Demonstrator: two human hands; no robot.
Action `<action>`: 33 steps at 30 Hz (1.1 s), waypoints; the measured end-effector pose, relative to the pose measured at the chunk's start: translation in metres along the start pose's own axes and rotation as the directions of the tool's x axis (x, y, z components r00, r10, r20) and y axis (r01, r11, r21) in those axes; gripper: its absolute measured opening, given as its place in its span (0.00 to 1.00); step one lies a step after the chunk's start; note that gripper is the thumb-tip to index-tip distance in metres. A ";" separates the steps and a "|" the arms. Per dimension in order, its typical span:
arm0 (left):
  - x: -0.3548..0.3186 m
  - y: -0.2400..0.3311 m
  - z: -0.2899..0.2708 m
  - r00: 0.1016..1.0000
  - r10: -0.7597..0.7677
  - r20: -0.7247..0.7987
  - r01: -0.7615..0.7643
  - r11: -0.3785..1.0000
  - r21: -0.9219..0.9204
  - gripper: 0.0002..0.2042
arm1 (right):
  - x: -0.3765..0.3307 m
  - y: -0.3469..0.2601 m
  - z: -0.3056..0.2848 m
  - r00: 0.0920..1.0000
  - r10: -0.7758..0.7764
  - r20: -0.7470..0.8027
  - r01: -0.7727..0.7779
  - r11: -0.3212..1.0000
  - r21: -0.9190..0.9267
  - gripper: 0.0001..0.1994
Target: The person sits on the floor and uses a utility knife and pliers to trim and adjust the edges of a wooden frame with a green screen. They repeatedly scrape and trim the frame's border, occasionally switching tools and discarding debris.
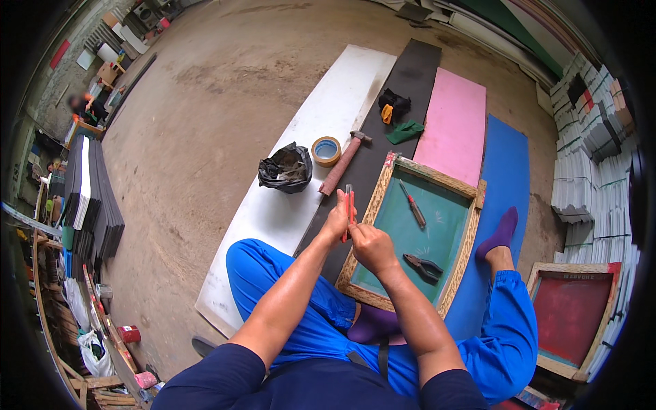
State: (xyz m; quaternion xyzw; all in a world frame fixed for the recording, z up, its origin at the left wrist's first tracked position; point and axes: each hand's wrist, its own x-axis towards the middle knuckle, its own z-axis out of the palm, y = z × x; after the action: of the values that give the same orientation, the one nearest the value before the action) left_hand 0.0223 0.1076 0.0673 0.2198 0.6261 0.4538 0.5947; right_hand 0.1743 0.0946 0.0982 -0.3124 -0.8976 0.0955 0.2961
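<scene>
I sit on the floor in blue trousers with both hands raised together in front of me. My left hand point(336, 220) and my right hand point(371, 247) both grip a slim red utility knife point(349, 205), held upright between them. Just beyond my hands lies a wooden screen frame point(380, 188) with green mesh. On the mesh rest a screwdriver point(413, 204) and a pair of pliers point(424, 267).
A hammer point(344, 161), a tape roll point(326, 150) and a black plastic bag point(285, 168) lie on white and black foam sheets. Pink and blue sheets lie to the right. A second frame with red mesh point(572, 311) sits at right. Stacked sheets stand left.
</scene>
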 end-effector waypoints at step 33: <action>0.057 0.025 0.081 0.981 0.143 0.127 -0.187 0.863 0.469 0.25 | -0.025 0.105 0.031 0.393 0.855 0.337 -0.586 -0.049 0.809 0.11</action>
State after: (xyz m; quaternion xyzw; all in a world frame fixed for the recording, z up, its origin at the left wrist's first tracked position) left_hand 0.0809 0.1914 0.0667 0.4326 0.6709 0.3238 0.5079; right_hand 0.2241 0.1619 0.0238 -0.5578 -0.3523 0.6194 0.4255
